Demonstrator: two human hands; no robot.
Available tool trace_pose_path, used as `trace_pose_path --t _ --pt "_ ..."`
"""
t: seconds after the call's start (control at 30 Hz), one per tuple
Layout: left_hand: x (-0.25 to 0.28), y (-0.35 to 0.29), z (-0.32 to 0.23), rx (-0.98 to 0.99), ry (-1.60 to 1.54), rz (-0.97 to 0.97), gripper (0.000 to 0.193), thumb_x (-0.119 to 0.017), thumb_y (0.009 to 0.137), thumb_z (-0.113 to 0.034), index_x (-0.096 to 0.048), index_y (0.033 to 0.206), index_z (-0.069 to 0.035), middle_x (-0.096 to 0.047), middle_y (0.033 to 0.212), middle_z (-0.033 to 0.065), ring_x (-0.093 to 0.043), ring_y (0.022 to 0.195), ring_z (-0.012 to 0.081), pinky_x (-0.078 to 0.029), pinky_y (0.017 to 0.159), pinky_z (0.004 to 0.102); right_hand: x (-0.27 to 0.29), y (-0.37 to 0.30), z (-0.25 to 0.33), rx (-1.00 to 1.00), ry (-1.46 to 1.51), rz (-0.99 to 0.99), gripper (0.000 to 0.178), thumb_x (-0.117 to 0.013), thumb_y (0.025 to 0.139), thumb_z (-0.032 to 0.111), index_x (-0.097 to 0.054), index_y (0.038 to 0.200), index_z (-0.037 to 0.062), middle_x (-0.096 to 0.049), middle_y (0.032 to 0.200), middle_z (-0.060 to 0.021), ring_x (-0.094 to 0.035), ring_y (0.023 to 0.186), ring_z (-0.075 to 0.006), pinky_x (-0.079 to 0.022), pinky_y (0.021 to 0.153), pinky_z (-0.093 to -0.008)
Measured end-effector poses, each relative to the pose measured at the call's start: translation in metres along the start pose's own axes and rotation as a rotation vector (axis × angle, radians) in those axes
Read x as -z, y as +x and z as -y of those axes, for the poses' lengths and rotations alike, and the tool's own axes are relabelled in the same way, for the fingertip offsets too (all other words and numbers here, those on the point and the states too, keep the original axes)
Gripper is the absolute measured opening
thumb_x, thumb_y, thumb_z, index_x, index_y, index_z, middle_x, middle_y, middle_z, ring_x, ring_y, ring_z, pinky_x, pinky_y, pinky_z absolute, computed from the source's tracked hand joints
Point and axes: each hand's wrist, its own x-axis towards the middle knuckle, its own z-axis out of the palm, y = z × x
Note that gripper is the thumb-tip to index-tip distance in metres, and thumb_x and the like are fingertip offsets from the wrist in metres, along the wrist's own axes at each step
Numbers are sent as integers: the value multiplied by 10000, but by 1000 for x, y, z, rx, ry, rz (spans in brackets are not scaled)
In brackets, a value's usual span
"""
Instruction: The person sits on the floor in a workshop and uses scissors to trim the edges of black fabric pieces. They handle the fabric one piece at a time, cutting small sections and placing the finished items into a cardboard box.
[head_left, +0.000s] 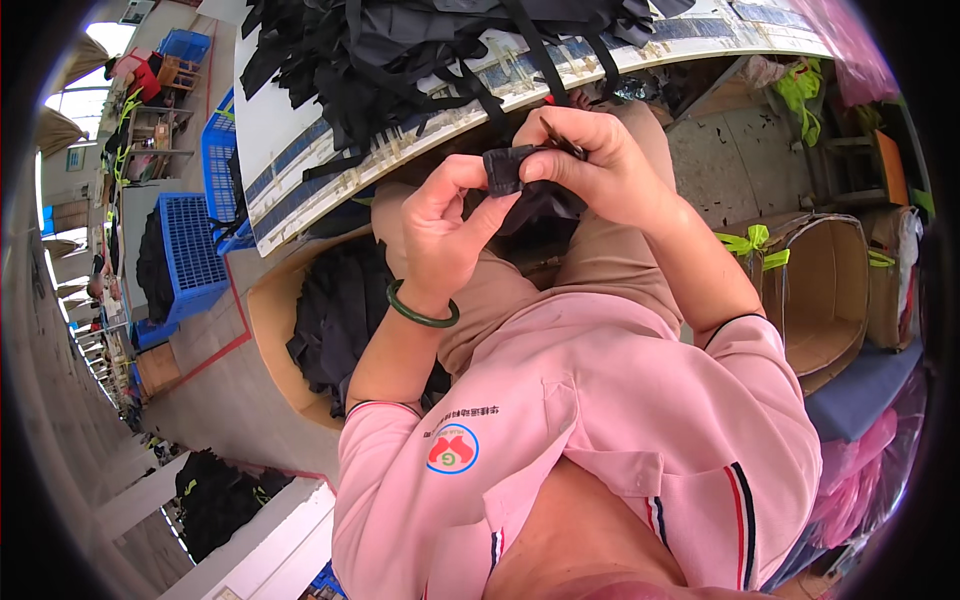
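Above my lap, a black fabric piece (502, 172) is stretched between both hands, its folded end facing up. My left hand (445, 225) pinches its left edge between thumb and fingers; a dark green bangle (422, 307) circles that wrist. My right hand (605, 165) is closed on the other side of the fabric, thumb pressed on top. A dark, narrow, pointed tool (562, 140) sticks out from the right hand's fingers, mostly hidden, so its kind is unclear. More black cloth hangs below the hands between my knees.
A pile of black straps and fabric (400, 60) covers part of the white table (290, 190) just beyond my hands. Left of my legs stands a cardboard box (275, 300) with black cloth inside. Blue plastic crates (192, 250) are farther left. An open carton (825, 290) sits at right.
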Motion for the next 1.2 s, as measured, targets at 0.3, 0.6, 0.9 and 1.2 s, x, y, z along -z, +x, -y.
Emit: trace_pose_path --t 0.3,0.6,0.9,1.2 --pt "0 3 6 16 -159 -95 141 -621 779 63 -609 898 -13 -596 1013 57 -548 935 134 -408 897 284 -8 -3 5 -308 213 -117 121 -667 867 126 -610 912 29 -538 786 51 -454 746 -37 -395 670 -209" --pt "-10 8 3 59 -328 -46 112 -624 791 74 -592 869 1 -580 1164 131 -588 992 161 -456 908 305 -11 -15 -16 -565 655 -86 164 -676 865 163 -647 964 35 -516 661 73 -372 503 7 -255 427 -167" --pt "7 2 9 84 -161 115 148 -601 737 106 -573 841 6 -639 1025 153 -625 941 204 -476 877 323 7 -5 -14 -674 654 183 202 -692 842 134 -625 999 26 -539 683 49 -381 516 -14 -282 462 -166" --pt "9 6 24 -226 73 -228 137 -632 760 108 -564 859 43 -636 1016 148 -590 939 173 -442 905 308 -10 -25 -8 -167 -231 -230 349 -670 870 295 -578 944 -33 -554 724 -139 -481 651 -176 -442 610 -328"
